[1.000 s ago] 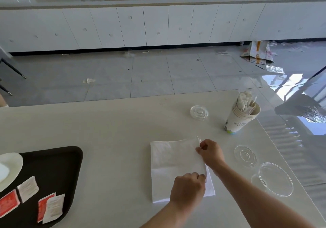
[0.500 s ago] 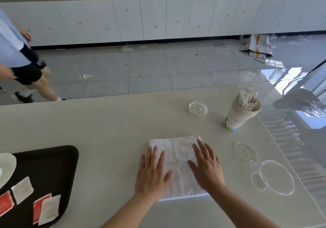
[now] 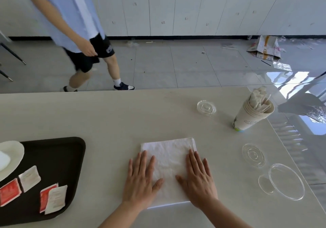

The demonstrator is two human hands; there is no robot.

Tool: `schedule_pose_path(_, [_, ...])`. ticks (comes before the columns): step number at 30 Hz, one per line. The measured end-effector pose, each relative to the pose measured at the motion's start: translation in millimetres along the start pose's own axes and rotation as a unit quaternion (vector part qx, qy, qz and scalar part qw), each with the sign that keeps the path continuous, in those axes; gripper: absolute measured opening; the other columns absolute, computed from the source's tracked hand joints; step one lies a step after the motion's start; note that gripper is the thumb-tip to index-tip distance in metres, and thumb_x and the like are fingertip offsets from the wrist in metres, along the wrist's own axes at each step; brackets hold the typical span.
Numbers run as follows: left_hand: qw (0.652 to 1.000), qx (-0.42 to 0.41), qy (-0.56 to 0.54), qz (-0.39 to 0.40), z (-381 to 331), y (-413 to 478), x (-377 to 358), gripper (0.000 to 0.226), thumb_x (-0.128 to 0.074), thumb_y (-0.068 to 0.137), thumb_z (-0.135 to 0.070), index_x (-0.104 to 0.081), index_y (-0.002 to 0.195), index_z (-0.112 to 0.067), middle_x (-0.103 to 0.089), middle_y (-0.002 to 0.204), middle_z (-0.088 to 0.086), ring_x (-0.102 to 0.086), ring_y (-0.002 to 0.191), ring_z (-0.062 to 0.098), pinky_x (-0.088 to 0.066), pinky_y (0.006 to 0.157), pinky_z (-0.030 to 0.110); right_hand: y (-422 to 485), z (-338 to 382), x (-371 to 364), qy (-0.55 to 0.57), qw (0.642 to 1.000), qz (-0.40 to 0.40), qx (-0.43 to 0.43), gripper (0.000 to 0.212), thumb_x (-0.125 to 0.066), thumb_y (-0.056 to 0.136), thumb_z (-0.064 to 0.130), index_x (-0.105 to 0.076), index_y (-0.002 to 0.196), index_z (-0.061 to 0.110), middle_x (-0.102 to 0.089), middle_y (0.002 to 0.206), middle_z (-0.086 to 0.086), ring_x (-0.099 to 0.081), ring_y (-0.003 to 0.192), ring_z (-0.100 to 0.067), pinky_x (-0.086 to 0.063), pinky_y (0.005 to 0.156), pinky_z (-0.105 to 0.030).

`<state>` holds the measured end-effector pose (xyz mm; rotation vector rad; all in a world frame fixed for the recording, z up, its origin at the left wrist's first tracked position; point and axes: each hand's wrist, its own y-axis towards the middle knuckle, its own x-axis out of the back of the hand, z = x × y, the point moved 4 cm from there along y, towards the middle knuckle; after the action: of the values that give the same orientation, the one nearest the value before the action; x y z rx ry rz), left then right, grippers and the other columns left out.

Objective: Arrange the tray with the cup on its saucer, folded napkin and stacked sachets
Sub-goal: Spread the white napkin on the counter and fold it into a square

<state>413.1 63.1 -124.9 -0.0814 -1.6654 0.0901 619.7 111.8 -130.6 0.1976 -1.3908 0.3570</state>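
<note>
Now both hands [image 3: 169, 180] flat on napkin [image 3: 168, 157], fingers spread.

white folded napkin [image 3: 168, 159] flat on table [image 3: 105, 118]

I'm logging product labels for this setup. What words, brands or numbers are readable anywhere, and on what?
None can be read.
Red sachets on the black tray: print blurred.
White sachets: faint print, too small.
Stacked paper cups: green drawing, no legible words.
Shorts of the person walking by: white patch, blurred.
Flattened cardboard box on the floor: markings unreadable.
</note>
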Motion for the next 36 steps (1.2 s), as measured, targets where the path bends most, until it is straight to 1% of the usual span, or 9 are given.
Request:
schedule_pose_path(7, [1.0,0.025,-0.001,0.005,34.6,-5.2,6.0,0.084,-0.032,0.088,-0.067,-0.033,0.148,-0.008,-0.022,0.159,0.015,-0.017,0.147,0.03,-0.015,0.114,0.053,3.3,33.2,-3.4,-0.01,0.999,-0.019,0.034,0.085,-0.025,0.094,0.068,-0.034,0.149,0.004,-0.025,0.16,-0.01,-0.02,0.149,-0.022,-0.01,0.118,-0.044])
schedule_pose_path(14, [0.999,0.033,-0.002,0.018,34.6,25.7,1.2,0.087,-0.025,0.09,-0.068,-0.031,0.148,-0.003,-0.02,0.158,0.017,-0.021,0.146,0.033,-0.013,0.114,0.051,4.0,31.7,-8.4,-0.009,1.0,-0.009,0.028,0.085,-0.029,0.094,0.069,-0.027,0.152,0.007,-0.019,0.162,-0.007,-0.014,0.151,-0.02,-0.011,0.119,-0.045])
schedule_pose_path(19, [0.999,0.035,-0.006,0.016,33.9,22.2,9.1,0.088,-0.015,0.09,-0.069,-0.013,0.153,-0.009,-0.002,0.161,0.012,-0.002,0.149,0.031,-0.002,0.118,0.051,1.3,32.3,1.2,0.007,0.999,-0.014,0.031,0.082,-0.025,0.095,0.068,-0.025,0.153,0.011,-0.013,0.163,-0.005,-0.009,0.151,-0.023,-0.004,0.119,-0.042])
schedule_pose_path(21, [0.999,0.007,-0.034,-0.009,31.1,12.7,19.7,0.081,-0.022,0.091,-0.065,-0.018,0.153,-0.013,-0.008,0.162,0.01,-0.005,0.149,0.03,-0.005,0.12,0.05,-5.8,29.1,5.6,0.03,0.998,-0.022,0.05,0.076,-0.024,0.097,0.066,-0.021,0.155,0.017,-0.008,0.164,-0.001,-0.002,0.152,-0.02,-0.003,0.119,-0.041])
schedule_pose_path(23, [0.993,-0.058,-0.098,-0.042,27.9,-8.9,29.8,0.069,-0.043,0.088,-0.055,-0.04,0.144,-0.015,-0.035,0.153,0.011,-0.032,0.142,0.032,-0.022,0.116,0.045,-18.1,24.5,7.7,0.056,0.995,-0.024,0.085,0.07,-0.028,0.099,0.062,-0.021,0.155,0.022,-0.01,0.164,0.004,-0.001,0.152,-0.017,-0.009,0.119,-0.041])
schedule_pose_path(25, [0.981,-0.116,-0.136,-0.073,28.2,-36.0,35.4,0.061,-0.058,0.077,-0.049,-0.051,0.13,-0.021,-0.049,0.135,0.006,-0.051,0.123,0.029,-0.035,0.104,0.036,-31.5,20.8,9.0,0.067,0.989,-0.026,0.13,0.065,-0.035,0.1,0.058,-0.028,0.153,0.022,-0.017,0.163,0.007,-0.009,0.151,-0.017,-0.016,0.118,-0.042])
schedule_pose_path(28, [0.979,-0.158,-0.119,-0.049,34.9,-66.7,35.7,0.045,-0.065,0.068,-0.052,-0.057,0.107,-0.031,-0.052,0.115,-0.003,-0.051,0.101,0.019,-0.041,0.092,0.028,-46.4,13.8,11.9,0.057,0.984,-0.049,0.164,0.058,-0.046,0.098,0.054,-0.046,0.145,0.019,-0.033,0.158,0.004,-0.026,0.148,-0.019,-0.026,0.115,-0.042])
schedule_pose_path(31, [0.976,-0.192,-0.089,-0.042,38.1,-79.3,35.1,0.025,-0.065,0.067,-0.044,-0.057,0.085,-0.03,-0.053,0.095,-0.006,-0.049,0.09,0.013,-0.043,0.084,0.027,-56.8,7.2,15.6,0.062,0.982,-0.07,0.162,0.048,-0.049,0.096,0.052,-0.06,0.129,0.019,-0.05,0.147,0.004,-0.04,0.139,-0.018,-0.033,0.111,-0.037])
schedule_pose_path(36, [0.968,-0.222,-0.044,-0.104,31.6,-82.9,38.5,0.009,-0.066,0.066,-0.017,-0.063,0.074,-0.019,-0.062,0.081,0.0,-0.061,0.074,0.02,-0.053,0.068,0.028,-67.5,6.4,21.4,0.06,0.978,-0.071,0.189,0.043,-0.052,0.092,0.051,-0.066,0.121,0.023,-0.055,0.142,0.007,-0.047,0.135,-0.016,-0.036,0.108,-0.032])
